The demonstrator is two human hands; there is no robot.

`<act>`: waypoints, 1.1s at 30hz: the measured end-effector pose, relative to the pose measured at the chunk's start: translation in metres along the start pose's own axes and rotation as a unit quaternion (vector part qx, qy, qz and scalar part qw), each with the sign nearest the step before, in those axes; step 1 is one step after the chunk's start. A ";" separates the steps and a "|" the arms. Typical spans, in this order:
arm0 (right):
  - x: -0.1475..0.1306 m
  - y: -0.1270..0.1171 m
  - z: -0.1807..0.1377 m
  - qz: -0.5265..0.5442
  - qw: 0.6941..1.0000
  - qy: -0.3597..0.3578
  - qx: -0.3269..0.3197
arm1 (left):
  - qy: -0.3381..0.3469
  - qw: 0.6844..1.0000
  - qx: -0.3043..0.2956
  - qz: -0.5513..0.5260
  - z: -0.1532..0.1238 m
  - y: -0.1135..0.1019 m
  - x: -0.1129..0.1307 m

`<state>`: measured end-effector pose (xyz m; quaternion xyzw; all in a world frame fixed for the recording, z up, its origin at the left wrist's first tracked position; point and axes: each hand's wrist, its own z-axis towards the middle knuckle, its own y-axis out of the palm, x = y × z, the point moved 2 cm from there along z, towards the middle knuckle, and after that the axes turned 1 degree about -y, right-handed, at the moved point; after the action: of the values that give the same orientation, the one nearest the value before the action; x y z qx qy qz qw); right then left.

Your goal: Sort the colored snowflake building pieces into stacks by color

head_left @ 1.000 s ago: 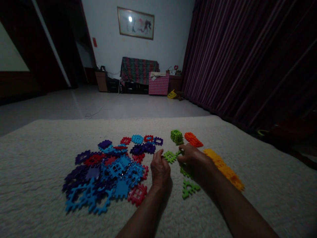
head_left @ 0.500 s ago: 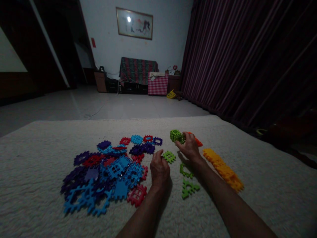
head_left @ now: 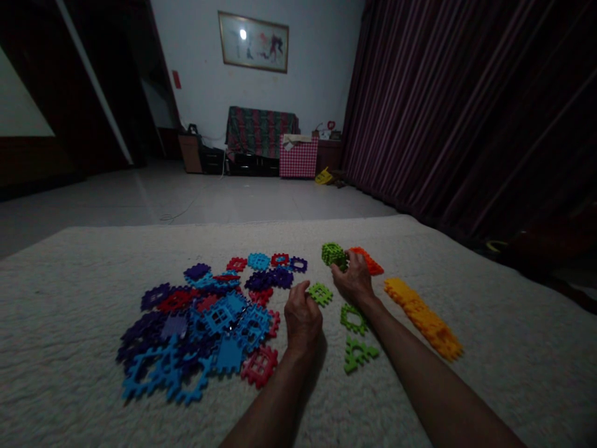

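Note:
My right hand [head_left: 355,278] has its thumb and fingers around the near end of a stack of green interlocking plastic building pieces [head_left: 332,254]. My left hand [head_left: 303,315] rests on the mat with its fingers curled and nothing visible in them. Beside its fingertips lies a green square piece with a window pattern [head_left: 320,294]. Nearer to me, between my forearms, are a green ring-like piece [head_left: 353,319] and a green triangular piece [head_left: 359,354]. A row of orange-red pieces [head_left: 367,260] lies just beyond my right hand, partly hidden by it.
A spread heap of blue, purple and red pieces [head_left: 219,317] covers the mat left of my left hand. To the right of my right forearm is a long row of yellow-orange pieces [head_left: 422,318]. The pale quilted mat [head_left: 116,255] ends before a tiled floor [head_left: 261,202].
My right hand has shifted slightly left and closed in on the end of the green stack, showing more of the orange-red row. My left hand is nearly still.

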<state>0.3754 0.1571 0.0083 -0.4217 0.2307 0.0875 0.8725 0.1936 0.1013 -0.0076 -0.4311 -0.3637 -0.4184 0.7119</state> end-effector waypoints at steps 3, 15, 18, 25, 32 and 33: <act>-0.001 -0.002 0.000 -0.002 1.000 0.010 -0.003 | -0.002 1.000 0.003 -0.001 0.000 0.000 0.000; -0.031 -0.019 -0.004 0.039 0.978 -0.080 -0.190 | -0.031 0.999 0.019 -0.014 0.001 -0.001 -0.002; -0.042 -0.029 -0.014 0.035 0.951 -0.091 -0.295 | -0.040 0.999 0.017 -0.022 0.001 -0.001 -0.001; -0.058 -0.037 -0.029 -0.034 0.929 -0.105 -0.353 | -0.068 0.997 0.014 -0.036 0.002 -0.002 -0.001; -0.040 -0.034 -0.021 -0.023 0.932 -0.133 -0.337 | -0.041 0.999 0.018 -0.022 0.001 -0.002 -0.001; -0.034 -0.034 -0.018 -0.022 0.935 -0.133 -0.327 | -0.041 0.999 0.019 -0.019 0.001 -0.002 -0.001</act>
<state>0.3507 0.1231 0.0381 -0.6732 0.0617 0.1945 0.7107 0.1917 0.1021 -0.0076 -0.4272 -0.4084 -0.4073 0.6963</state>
